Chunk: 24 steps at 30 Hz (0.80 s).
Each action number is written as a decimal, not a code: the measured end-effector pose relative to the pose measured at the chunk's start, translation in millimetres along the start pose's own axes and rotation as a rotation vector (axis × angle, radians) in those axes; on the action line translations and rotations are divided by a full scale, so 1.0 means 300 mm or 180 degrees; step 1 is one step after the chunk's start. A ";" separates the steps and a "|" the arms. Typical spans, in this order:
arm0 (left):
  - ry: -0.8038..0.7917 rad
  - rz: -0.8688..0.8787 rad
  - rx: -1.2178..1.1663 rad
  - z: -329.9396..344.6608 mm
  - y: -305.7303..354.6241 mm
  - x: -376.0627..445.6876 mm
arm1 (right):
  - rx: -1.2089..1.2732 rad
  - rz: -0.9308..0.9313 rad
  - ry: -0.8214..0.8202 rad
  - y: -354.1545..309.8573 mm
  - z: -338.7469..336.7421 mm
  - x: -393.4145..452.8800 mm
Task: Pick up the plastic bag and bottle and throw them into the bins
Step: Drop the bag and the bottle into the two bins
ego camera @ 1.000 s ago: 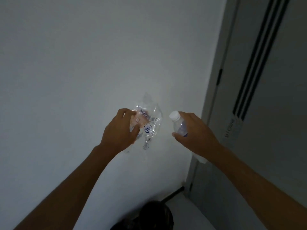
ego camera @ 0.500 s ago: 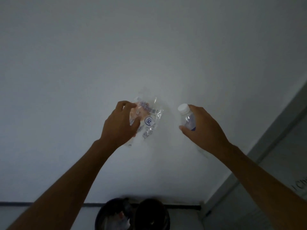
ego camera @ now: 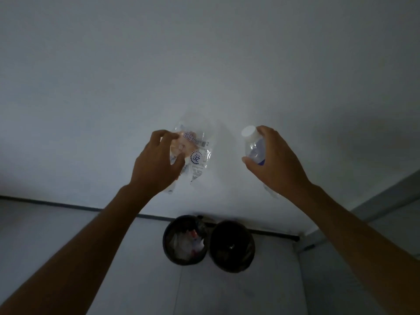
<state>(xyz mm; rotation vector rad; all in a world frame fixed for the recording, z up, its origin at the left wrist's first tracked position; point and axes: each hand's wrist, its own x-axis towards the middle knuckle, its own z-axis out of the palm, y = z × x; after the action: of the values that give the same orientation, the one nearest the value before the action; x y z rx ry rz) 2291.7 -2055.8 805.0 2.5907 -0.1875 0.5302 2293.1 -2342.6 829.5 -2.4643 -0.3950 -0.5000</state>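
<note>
In the left hand (ego camera: 156, 162), the crinkled clear plastic bag (ego camera: 195, 153) carries purple lettering, a ring of blue dots and a pale orange patch. In the right hand (ego camera: 275, 164), the clear plastic bottle (ego camera: 254, 148) has a white cap and a blue label. Below both hands, two round black bins (ego camera: 231, 246) stand against the plain grey-white wall (ego camera: 204, 64); the left one shows white and red scraps.

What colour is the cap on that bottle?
White: the bottle cap shows plainly in the head view, above the right hand.
</note>
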 end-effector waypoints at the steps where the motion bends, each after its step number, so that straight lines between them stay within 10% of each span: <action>1: -0.0065 -0.0042 -0.0014 0.037 -0.026 -0.024 | 0.0015 0.0038 -0.0068 0.018 0.040 -0.021; 24: -0.0899 -0.0811 0.0129 1.033 -0.612 -0.555 | 0.0348 0.0714 -0.0604 0.695 1.010 -0.567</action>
<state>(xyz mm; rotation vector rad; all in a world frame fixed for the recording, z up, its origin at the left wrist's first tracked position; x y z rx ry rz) 2284.2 -2040.4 408.7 2.6668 0.0617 0.0771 2301.7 -2352.3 424.7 -2.4184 -0.2104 -0.1483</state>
